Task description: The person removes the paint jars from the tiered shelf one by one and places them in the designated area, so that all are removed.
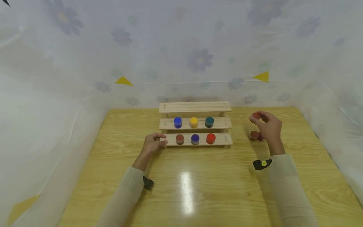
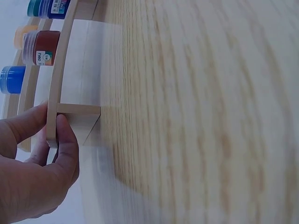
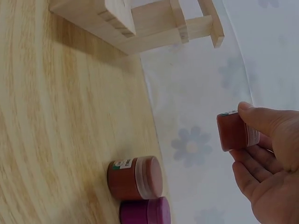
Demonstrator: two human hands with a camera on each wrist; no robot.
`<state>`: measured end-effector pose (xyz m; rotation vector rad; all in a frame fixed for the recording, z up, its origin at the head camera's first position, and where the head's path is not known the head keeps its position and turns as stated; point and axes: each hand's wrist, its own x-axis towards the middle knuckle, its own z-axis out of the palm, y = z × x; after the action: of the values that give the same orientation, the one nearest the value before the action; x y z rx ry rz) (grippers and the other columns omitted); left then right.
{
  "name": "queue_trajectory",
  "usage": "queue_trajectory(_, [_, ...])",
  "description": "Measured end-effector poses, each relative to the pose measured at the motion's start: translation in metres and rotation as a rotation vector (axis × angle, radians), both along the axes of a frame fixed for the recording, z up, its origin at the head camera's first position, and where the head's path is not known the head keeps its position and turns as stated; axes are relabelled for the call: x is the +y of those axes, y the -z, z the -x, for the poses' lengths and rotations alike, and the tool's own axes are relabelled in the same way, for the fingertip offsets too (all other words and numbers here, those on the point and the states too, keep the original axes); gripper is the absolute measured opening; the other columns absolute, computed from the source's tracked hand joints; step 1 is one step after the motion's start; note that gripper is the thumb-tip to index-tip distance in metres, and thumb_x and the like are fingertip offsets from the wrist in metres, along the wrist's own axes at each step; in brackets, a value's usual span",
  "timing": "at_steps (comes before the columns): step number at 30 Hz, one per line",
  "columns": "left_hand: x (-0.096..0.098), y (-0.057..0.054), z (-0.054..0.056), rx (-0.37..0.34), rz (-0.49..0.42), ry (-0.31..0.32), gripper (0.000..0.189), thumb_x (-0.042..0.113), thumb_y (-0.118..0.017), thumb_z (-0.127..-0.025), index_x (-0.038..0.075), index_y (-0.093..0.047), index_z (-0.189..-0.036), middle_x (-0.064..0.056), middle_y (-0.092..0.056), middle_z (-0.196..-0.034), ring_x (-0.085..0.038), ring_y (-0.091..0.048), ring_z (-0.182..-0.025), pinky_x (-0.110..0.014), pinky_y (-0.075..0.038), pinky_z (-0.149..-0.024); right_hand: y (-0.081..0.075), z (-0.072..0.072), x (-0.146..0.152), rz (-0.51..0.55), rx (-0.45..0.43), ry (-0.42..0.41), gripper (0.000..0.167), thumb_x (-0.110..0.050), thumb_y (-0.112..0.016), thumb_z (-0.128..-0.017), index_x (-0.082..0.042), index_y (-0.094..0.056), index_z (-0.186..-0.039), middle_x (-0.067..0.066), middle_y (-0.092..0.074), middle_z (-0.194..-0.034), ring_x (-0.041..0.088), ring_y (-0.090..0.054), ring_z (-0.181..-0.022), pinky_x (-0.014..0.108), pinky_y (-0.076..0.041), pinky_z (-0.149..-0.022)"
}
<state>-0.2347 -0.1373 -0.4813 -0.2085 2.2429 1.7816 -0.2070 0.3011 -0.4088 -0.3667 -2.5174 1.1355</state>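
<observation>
Pinching a small brown plastic jar (image 3: 232,132) above the wood-grained surface (image 1: 221,186), the right hand (image 1: 270,127) could drop it if that hold slips, while a tug from the left hand (image 1: 153,143), gripping the stepped pale-wood rack (image 1: 195,107), might topple its six coloured jars (image 1: 193,122).

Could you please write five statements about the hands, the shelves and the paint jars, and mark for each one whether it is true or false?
1. The left hand grips the left end of the lowest wooden shelf. True.
2. The rightmost jar on that shelf is white. False: it is a red paint jar.
3. On the middle wooden shelf, the yellow paint jar stands between the blue paint jar and the dark green paint jar. True.
4. Neither hand holds a jar. False: the right hand holds a reddish-brown paint jar.
5. A purple paint jar is on the table, beside a second reddish-brown paint jar. True.
</observation>
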Motion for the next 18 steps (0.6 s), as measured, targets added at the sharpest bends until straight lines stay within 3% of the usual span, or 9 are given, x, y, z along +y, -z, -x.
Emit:
queue_trajectory(5, [0.000,0.000,0.001,-0.013,0.005,0.005,0.027,0.007,-0.073,-0.082,0.003,-0.067,-0.108,-0.014,-0.057,-0.125,-0.022,-0.058,-0.101,-0.032,-0.046,-0.091,0.003,-0.004,0.007,-0.009,-0.021,0.028,0.055,-0.035,-0.068,-0.086,-0.005,-0.056,-0.131,0.022,-0.058,-0.128,0.036,-0.055,-0.120,0.048,-0.045,-0.099])
queue_trajectory(9, [0.000,0.001,0.001,-0.010,0.001,0.000,0.027,0.006,-0.073,-0.082,0.003,-0.067,-0.108,-0.014,-0.059,-0.121,-0.019,-0.060,-0.093,-0.030,-0.047,-0.087,0.005,-0.008,0.016,-0.035,-0.039,0.045,0.056,-0.037,-0.067,-0.087,-0.005,-0.055,-0.132,0.022,-0.058,-0.129,0.038,-0.054,-0.120,0.048,-0.045,-0.099])
queue_trajectory(13, [-0.001,0.002,0.002,-0.006,0.004,0.004,0.027,0.007,-0.073,-0.082,0.003,-0.068,-0.108,-0.013,-0.059,-0.121,-0.018,-0.059,-0.095,-0.030,-0.046,-0.089,0.007,-0.012,0.025,-0.042,-0.079,0.069,0.059,-0.039,-0.065,-0.088,-0.005,-0.053,-0.134,0.023,-0.056,-0.131,0.039,-0.052,-0.122,0.049,-0.045,-0.099])
queue_trajectory(18, [-0.001,0.001,0.002,-0.017,-0.016,-0.003,0.028,0.006,-0.073,-0.082,0.002,-0.067,-0.108,-0.010,-0.063,-0.105,-0.013,-0.062,-0.081,-0.027,-0.050,-0.078,0.012,-0.016,0.035,-0.038,-0.126,0.095,0.062,-0.042,-0.063,-0.088,-0.007,-0.050,-0.137,0.022,-0.054,-0.134,0.038,-0.050,-0.125,0.050,-0.043,-0.101])
